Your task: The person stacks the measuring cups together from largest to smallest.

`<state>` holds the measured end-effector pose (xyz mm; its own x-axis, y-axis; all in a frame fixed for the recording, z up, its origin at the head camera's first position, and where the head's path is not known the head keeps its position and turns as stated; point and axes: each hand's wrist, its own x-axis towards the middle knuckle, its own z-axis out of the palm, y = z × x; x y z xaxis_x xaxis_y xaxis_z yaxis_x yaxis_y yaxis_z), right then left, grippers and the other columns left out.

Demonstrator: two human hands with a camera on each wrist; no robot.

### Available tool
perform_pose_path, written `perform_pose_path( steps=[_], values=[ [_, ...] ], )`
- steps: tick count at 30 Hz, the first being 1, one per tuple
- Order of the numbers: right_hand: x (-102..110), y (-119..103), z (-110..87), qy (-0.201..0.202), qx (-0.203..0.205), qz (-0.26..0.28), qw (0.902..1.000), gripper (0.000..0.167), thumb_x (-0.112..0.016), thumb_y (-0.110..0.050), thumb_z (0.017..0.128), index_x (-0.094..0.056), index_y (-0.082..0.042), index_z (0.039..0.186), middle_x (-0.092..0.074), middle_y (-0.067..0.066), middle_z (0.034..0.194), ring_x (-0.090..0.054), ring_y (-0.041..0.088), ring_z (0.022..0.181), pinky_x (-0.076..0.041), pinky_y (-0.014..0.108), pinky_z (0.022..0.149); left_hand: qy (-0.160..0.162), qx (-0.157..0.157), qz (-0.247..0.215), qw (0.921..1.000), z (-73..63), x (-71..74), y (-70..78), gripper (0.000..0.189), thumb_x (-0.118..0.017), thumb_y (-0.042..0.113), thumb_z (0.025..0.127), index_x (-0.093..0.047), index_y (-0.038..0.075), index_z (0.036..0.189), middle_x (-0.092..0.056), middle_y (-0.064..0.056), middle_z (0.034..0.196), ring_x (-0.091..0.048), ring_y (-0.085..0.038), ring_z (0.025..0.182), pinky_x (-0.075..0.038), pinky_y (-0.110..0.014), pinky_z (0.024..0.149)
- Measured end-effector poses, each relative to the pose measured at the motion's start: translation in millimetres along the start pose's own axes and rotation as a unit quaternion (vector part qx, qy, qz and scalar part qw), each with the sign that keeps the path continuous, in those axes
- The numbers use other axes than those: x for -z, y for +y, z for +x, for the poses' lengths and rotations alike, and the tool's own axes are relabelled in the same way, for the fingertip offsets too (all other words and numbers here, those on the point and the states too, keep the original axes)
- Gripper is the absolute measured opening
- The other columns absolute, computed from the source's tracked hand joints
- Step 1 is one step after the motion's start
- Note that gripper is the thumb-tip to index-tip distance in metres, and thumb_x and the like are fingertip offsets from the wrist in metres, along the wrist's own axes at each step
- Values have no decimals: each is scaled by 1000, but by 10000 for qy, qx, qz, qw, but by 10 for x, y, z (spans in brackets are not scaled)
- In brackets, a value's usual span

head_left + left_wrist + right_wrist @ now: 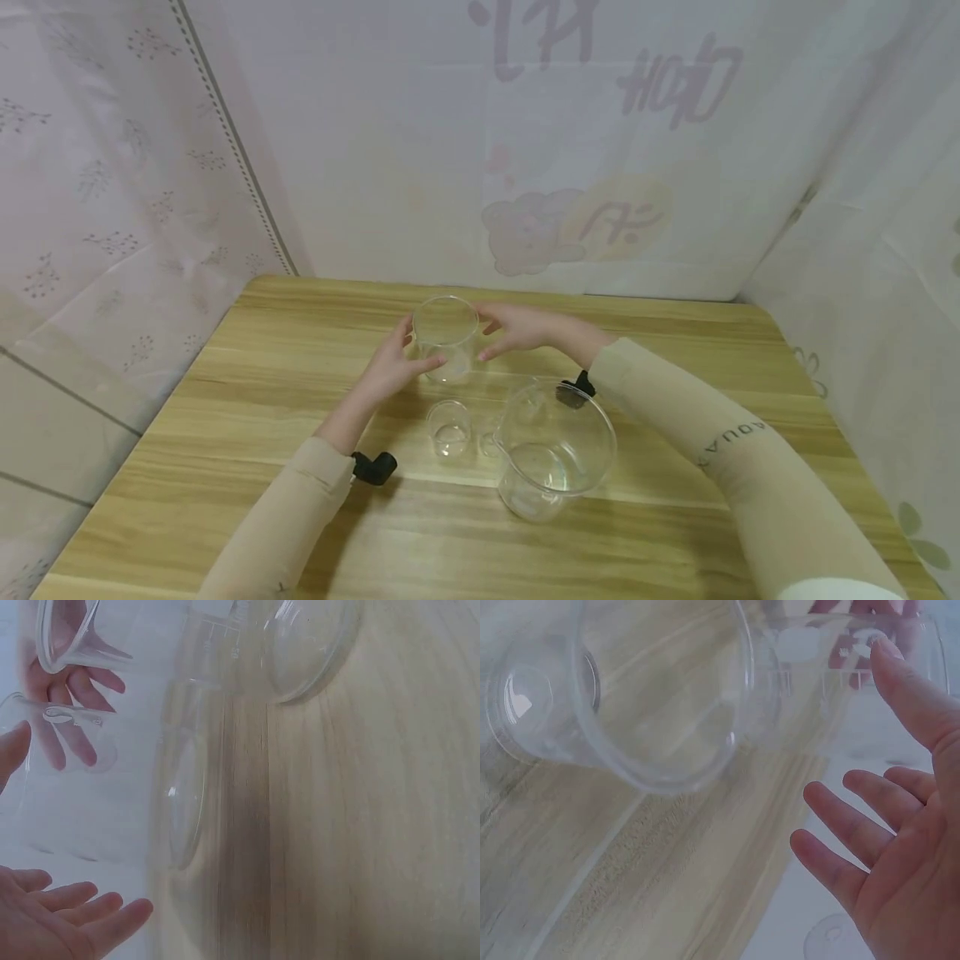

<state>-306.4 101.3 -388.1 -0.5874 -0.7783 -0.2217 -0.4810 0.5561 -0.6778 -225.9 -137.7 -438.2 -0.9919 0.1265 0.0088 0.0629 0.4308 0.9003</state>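
Observation:
A clear glass beaker point(450, 354) stands upright near the back of the table, between both hands. My left hand point(390, 365) is at its left side, fingers spread behind and thumb across its front. In the left wrist view, the fingers point(82, 904) are loosely extended, apart from the beaker's wall. My right hand point(522, 327) reaches to the beaker's right side, with thumb and fingers spread wide. In the right wrist view, the thumb point(904, 686) overlaps the beaker, while the other fingers extend below it.
Nearer the front stands a larger, wide-rimmed glass beaker point(534, 492), below the right forearm. A small beaker point(450, 440) is left of it, with a tiny glass vessel point(490, 444) between them. The wooden table point(225, 400) meets patterned curtains point(390, 167) behind.

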Motion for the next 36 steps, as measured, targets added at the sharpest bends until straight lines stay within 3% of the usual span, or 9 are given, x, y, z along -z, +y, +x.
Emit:
perform_pose_path(
  steps=[5,11,23,36],
  values=[
    [-26,7,31,-93,-72,-30,9999,91,-75,-21,85,-16,-5,153,-26,15,153,-45,37,126,-43,43,98,-26,33,-217,9998,11,-16,13,88,-78,21,82,-25,10,151,-36,-20,147,-38,-41,130,-38,-56,99],
    [-23,17,53,-17,6,96,10000,85,-73,-21,87,-20,-3,151,-30,21,150,-48,40,122,-48,40,93,-63,58,-233,9997,4,-22,29,86,-78,23,83,-26,9,151,-40,-20,144,-43,-42,126,-43,-51,96],
    [-15,-16,63,127,4,-90,9999,69,-67,-17,92,-28,-4,147,-45,23,138,-57,33,113,-46,42,95,102,142,-311,9994,20,-51,15,86,-80,28,80,-33,11,149,-46,-19,139,-47,-39,122,-44,-48,95],
    [-9,-27,65,379,25,-248,9990,73,-67,-25,92,-26,-6,149,-43,22,141,-58,29,112,-46,41,95,184,4,-233,9996,22,9,68,88,-82,28,78,-33,14,150,-47,-19,139,-48,-38,121,-44,-50,95]
  ],
)
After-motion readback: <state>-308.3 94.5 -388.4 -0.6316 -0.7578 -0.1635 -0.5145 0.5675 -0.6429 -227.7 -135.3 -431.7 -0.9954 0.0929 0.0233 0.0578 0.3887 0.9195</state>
